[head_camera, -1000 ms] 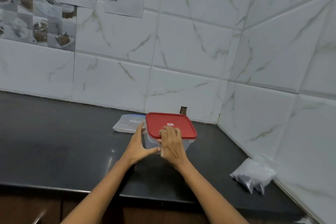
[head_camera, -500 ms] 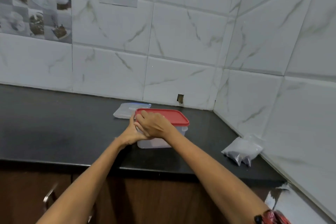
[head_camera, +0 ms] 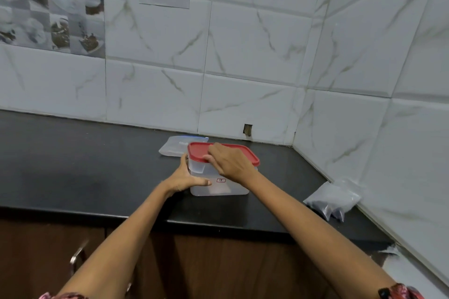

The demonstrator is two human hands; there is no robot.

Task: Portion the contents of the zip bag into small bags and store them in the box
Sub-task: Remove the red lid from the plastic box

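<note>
At frame centre, left hand [head_camera: 185,178] grips the box [head_camera: 218,183] wall while right hand [head_camera: 229,161] rests flat, fingers relaxed, on its lid [head_camera: 196,152] atop the tabletop [head_camera: 85,165].

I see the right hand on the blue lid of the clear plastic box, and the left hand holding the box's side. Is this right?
Not quite: the lid of the clear plastic box is red, not blue, as the head view shows. The right hand does lie on it, and the left hand holds the box's side.
</note>
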